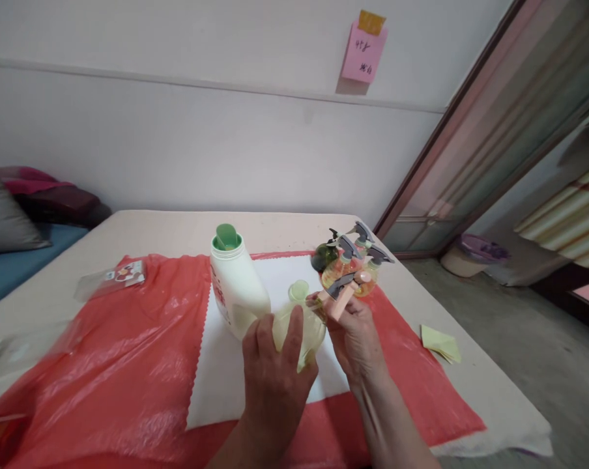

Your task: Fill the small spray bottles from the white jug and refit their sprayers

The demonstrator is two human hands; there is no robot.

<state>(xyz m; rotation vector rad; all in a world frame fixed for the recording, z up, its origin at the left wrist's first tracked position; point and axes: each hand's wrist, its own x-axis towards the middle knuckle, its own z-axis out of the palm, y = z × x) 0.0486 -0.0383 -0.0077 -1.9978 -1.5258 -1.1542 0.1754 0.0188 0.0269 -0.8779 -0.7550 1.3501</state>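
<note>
Clock centred on pale-yellow translucent rounded bottle (307, 329), over white scallop-edged sheet (221, 398). Left hand (277, 368) at 7, fingers spread, clamped on it. Right hand (360, 339) at 3, fingers closed on peach-pink plastic pump head (341, 303); whether joined to bottle, cannot tell. White plastic jug (240, 280), green-mouthed, at 10.

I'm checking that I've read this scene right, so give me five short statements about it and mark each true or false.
1. The left hand is on the pale bottle. True.
2. The right hand is empty. False: it holds a peach-coloured piece.
3. The pink note is up on the wall. True.
4. The big jug is black. False: it is white.
5. The red sheet shows on both sides of the jug. True.
</note>
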